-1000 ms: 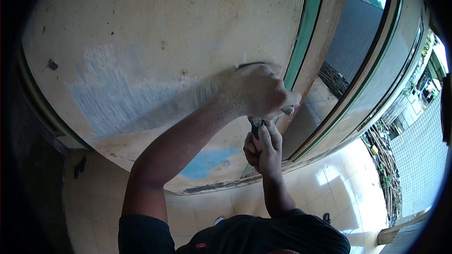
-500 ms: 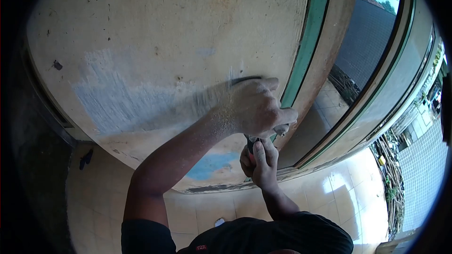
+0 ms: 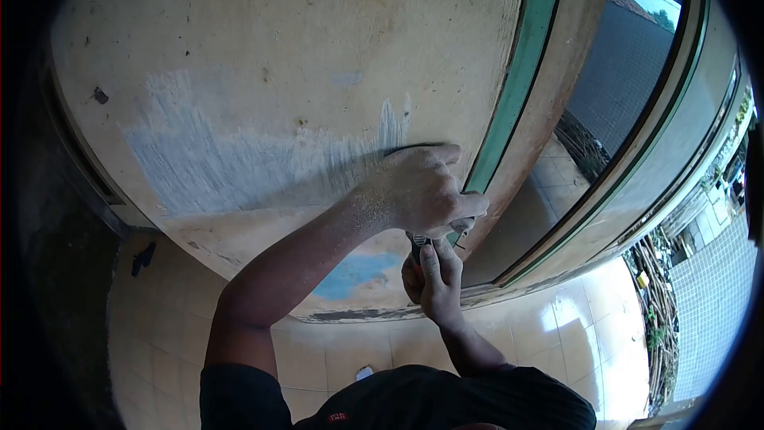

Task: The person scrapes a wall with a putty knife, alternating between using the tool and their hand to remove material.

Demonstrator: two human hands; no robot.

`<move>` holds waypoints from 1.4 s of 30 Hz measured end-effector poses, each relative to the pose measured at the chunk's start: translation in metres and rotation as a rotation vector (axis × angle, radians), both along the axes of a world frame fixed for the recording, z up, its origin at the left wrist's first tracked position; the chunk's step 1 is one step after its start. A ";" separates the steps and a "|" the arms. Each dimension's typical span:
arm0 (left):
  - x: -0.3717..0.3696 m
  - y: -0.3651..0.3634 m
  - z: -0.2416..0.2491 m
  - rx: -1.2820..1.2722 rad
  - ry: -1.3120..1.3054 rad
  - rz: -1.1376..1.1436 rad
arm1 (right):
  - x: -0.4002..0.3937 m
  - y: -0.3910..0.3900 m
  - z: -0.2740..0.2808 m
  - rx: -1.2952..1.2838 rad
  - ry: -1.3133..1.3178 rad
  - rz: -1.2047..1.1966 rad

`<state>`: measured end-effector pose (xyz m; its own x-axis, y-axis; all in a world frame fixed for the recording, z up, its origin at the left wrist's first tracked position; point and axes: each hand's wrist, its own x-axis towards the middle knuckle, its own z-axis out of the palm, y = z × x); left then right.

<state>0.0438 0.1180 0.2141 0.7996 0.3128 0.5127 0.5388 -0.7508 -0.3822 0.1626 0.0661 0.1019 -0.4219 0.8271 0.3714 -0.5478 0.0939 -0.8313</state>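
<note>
Against the pale wall panel (image 3: 334, 24), my left hand (image 3: 426, 195) is dusty and curled over the head of a dark power tool, whose thin dark edge shows above the knuckles. Directly below, my right hand (image 3: 435, 279) wraps round the black and red body of the same dark power tool (image 3: 417, 245). Most of the tool is hidden by my hands. A scraped greyish-white patch (image 3: 231, 163) stretches left from my left hand, with a narrow streak above it. Dust coats my left wrist.
A green strip (image 3: 521, 87) and a wooden frame with a glass pane (image 3: 617, 72) stand right of my hands. Below the panel lies a tiled floor (image 3: 493, 342), with a dark sandal (image 3: 143, 259) at left. A blue patch (image 3: 354, 275) marks the lower wall. Bundled sticks (image 3: 659, 302) lie at right.
Both hands and the tool have shifted slightly left. The tool's edge sits a little lower on the panel, and more of the pale scraped streak shows above it.
</note>
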 end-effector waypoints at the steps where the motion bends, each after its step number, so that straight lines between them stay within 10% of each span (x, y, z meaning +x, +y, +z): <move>1: 0.000 0.003 0.005 -0.001 0.005 -0.008 | -0.001 0.000 0.002 0.002 -0.009 -0.028; 42: 0.008 0.006 -0.013 -0.074 -0.057 -0.054 | -0.001 -0.007 -0.016 -0.040 0.062 -0.094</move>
<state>0.0520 0.1241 0.2007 0.7868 0.3086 0.5346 0.5158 -0.8044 -0.2947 0.1617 0.0588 0.0861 -0.3190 0.8766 0.3604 -0.5882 0.1151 -0.8005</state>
